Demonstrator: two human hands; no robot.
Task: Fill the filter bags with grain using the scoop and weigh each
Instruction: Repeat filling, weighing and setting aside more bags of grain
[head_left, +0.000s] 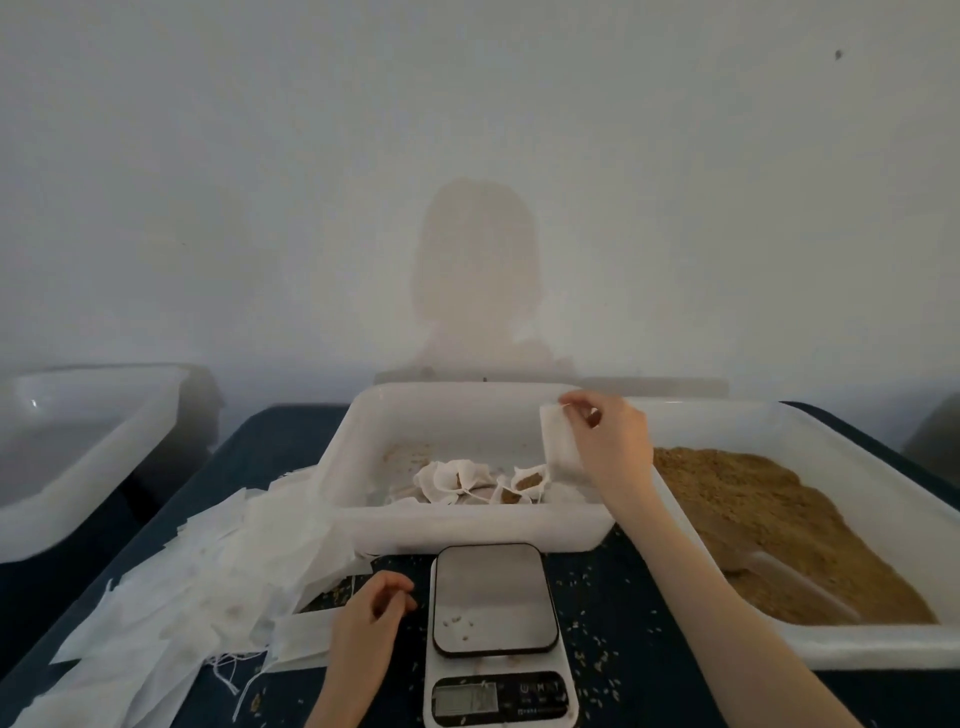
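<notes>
- Right hand: fingers pinch a filter bag by its top edge, held above the middle tray.
- Left hand: fingers loosely curled, empty, beside the scale.
- Grain in right tray.

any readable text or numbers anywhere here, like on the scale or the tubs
Nothing can be read with confidence.
Scale display: blurred, no digits legible.
Scale button panel: symbols, too blurred to read.
Strip of small print below the buttons: too small to read.
White tubs, filter bags: no print visible.
</notes>
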